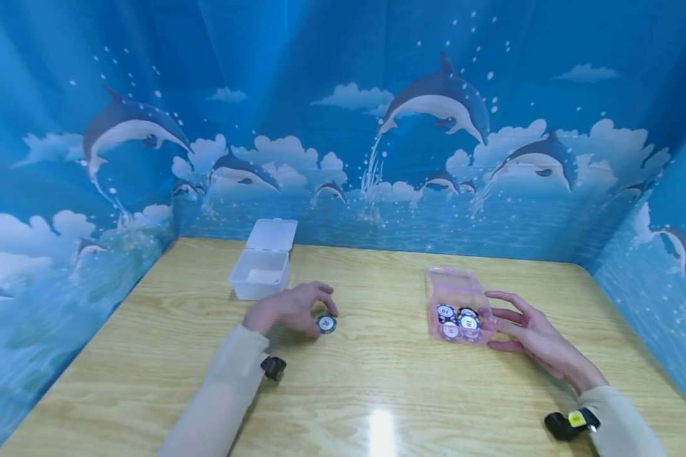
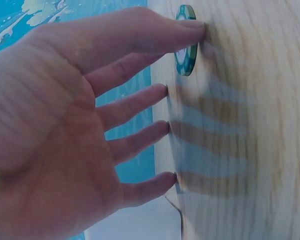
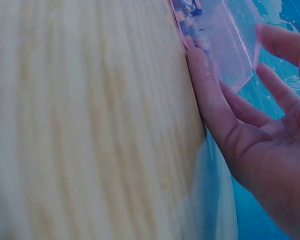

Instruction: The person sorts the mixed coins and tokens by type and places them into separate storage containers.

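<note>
My left hand (image 1: 297, 308) pinches a green-edged poker chip (image 1: 326, 324) between thumb and index finger, low over the table. In the left wrist view the chip (image 2: 186, 64) stands on edge, partly behind the thumb; the other fingers are spread. On the right is a see-through pink box (image 1: 432, 327) with its lid (image 1: 453, 279) tipped back, holding several blue and black poker chips (image 1: 469, 322). The fingers of my right hand (image 1: 540, 336) are spread and touch the box's right side. Its thumb and fingertips rest against the pink wall in the right wrist view.
A white translucent box (image 1: 257, 289) with a raised lid (image 1: 272, 235) stands at the back left, just beyond my left hand. The wooden table (image 1: 377, 374) ends at a blue dolphin-print curtain (image 1: 343, 127) behind and at both sides.
</note>
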`<state>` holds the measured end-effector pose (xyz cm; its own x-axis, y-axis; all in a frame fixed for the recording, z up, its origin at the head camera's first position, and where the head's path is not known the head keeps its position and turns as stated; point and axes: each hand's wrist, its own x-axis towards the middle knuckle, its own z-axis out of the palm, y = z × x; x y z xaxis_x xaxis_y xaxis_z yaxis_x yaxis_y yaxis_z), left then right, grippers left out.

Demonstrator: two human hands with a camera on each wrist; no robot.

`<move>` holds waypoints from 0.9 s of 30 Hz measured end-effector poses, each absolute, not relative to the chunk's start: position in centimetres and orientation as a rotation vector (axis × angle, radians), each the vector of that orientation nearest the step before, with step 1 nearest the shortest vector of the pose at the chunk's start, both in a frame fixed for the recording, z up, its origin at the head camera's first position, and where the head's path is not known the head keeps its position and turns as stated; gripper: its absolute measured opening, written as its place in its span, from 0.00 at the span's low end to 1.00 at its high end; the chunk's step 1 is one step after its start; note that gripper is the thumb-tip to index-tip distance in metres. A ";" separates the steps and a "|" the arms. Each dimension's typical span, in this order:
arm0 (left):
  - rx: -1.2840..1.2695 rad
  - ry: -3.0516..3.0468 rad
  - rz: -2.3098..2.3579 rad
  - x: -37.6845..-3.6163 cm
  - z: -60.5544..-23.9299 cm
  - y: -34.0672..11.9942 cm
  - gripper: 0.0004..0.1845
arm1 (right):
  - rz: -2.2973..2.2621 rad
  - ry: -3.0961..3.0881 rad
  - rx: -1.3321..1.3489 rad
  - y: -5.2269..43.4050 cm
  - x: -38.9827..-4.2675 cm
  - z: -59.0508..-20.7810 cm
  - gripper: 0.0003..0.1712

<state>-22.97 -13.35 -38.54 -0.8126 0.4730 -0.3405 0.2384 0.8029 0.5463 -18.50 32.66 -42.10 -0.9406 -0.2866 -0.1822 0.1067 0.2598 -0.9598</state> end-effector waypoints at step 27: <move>0.516 2.375 0.884 -23.4 -39.5 -14.1 0.27 | -1.724 2.229 -0.174 32.7 -18.4 -42.1 0.36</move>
